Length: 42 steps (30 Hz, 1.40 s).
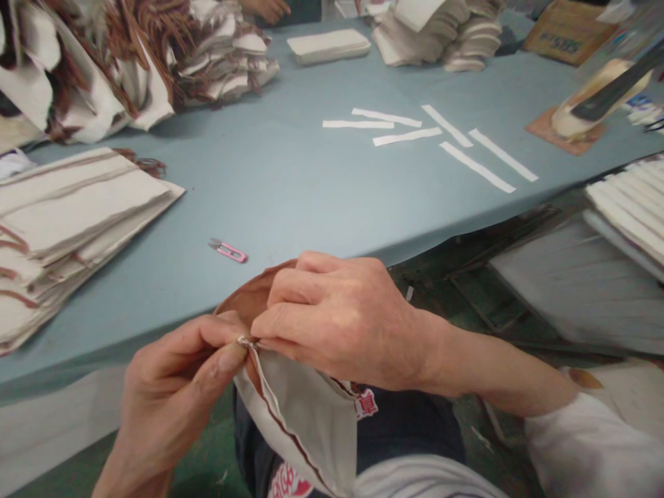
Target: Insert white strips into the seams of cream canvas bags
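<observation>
A cream fabric piece (316, 408) with brown edging and a brown inner side hangs between my hands over my lap. My left hand (181, 380) pinches its upper edge between thumb and forefinger. Close against it, my right hand (342, 318) grips the same edge with curled fingers. The fingertips of both hands nearly meet at a folded corner, and my right hand hides part of the cloth behind it. On the table just beyond lies a pair of pink thread snips (228, 250).
Stacked cream pieces (77, 214) lie at left on the blue-green table (270, 173); bundled pieces (135, 62) stand behind. Several white strips (477, 166) lie right of centre. A brush in a glue pot (575, 117) and a cardboard box (568, 31) are at right. Another person's hand (272, 10) shows at the back.
</observation>
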Motion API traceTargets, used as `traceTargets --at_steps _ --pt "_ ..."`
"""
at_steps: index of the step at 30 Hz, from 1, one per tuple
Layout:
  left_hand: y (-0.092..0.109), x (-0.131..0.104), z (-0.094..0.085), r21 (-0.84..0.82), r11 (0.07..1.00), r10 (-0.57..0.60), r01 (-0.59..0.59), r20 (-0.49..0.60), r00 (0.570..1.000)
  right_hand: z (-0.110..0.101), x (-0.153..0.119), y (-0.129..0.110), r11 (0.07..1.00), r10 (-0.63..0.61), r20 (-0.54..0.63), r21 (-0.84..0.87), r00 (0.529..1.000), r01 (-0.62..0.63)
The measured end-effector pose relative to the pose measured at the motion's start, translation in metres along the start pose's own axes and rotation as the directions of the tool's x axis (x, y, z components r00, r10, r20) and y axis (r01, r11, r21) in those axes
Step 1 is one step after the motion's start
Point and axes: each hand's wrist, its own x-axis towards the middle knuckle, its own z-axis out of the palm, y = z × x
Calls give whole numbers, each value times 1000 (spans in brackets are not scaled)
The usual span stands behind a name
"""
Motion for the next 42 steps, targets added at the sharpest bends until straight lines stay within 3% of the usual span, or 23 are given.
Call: traceTargets --at_steps 10,13,26,30,33,37,42 --pt "11 -3 7 145 985 101 -92 -59 993 1 -3 -13 998 58 19 3 998 -58" --pt "14 -2 7 202 972 130 -121 -33 991 1 -1 -13 998 50 39 -26 998 -49" --pt "16 7 17 347 929 125 -127 29 992 11 8 5 981 -148 -51 -135 988 140" --pt "14 8 22 317 944 62 -89 94 994 17 2 10 992 -128 -83 -21 988 126" --pt "14 9 25 277 961 -14 -24 133 991 18 -3 13 992 -83 -6 91 997 84" --pt "8 8 24 133 989 -82 57 186 979 18 -3 14 982 -116 67 158 991 105" --pt "-6 4 16 -15 990 -137 143 204 969 17 1 19 921 -61 166 390 984 -9"
